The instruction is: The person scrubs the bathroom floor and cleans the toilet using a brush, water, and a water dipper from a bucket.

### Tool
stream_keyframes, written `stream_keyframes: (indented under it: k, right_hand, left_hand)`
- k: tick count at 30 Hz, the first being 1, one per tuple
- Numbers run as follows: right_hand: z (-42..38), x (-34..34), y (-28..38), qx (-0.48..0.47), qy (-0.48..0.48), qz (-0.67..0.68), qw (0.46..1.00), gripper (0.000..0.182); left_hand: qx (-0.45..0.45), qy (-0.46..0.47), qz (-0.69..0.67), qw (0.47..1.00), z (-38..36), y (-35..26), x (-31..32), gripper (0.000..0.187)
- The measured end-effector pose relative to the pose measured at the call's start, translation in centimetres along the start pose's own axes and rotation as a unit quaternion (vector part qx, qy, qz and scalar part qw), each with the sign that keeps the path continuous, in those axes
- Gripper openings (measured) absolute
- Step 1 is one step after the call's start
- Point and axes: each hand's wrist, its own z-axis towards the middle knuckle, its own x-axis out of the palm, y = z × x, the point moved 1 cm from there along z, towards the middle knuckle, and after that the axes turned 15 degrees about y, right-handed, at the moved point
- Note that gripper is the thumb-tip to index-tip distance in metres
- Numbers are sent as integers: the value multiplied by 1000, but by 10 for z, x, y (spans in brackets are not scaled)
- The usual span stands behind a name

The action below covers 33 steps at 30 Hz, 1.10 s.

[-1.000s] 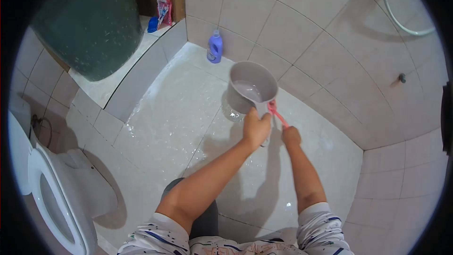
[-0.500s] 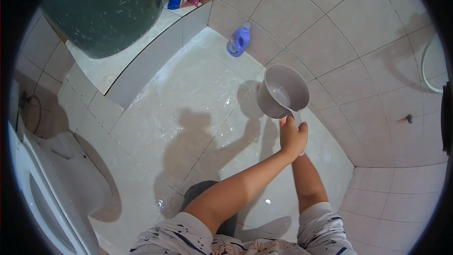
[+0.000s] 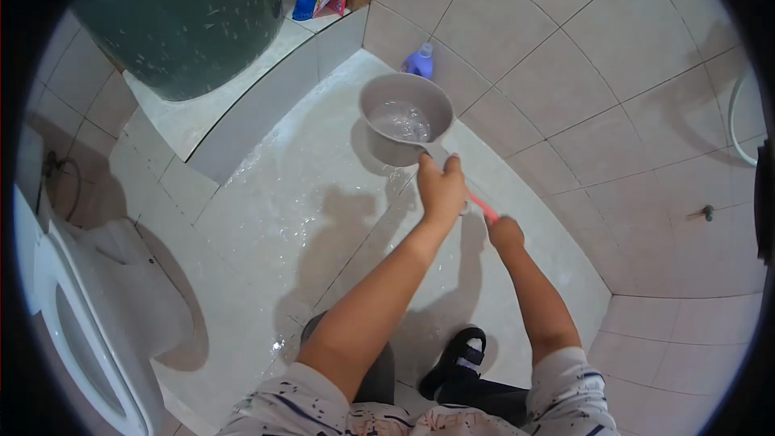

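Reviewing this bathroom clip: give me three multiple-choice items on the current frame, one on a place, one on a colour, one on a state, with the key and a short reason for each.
1. Where does the purple bottle stand?
A. on the toilet
B. on the floor against the tiled wall
C. on the ledge by the tank

2. What colour is the stick-like handle in the right hand?
A. pink
B. green
C. black

3. What is the state of the grey dipper held by the left hand?
A. upside down
B. dry and empty
C. holding water

Key: 1 B, it stands at the floor's far edge where the wall begins. 2 A, the pink handle shows above the fist. 3 C, water glints inside the bowl, which faces up.
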Motion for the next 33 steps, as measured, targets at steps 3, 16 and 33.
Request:
stream_keyframes:
  k: [3,16,33]
  right_hand:
    - [38,31,65,-80,-42,112,990,49]
    - [35,-30,74,-179,-25,-108,978,44]
    - [52,-20,189,-379,-89,-138,911,48]
  left_hand:
    - [22,-11,19,1000,9,-7,-33,14]
    - [-161,10,57,985,-50,-144,-179,15]
    - [-193,-203,-31,959,-299,-205,-228,10]
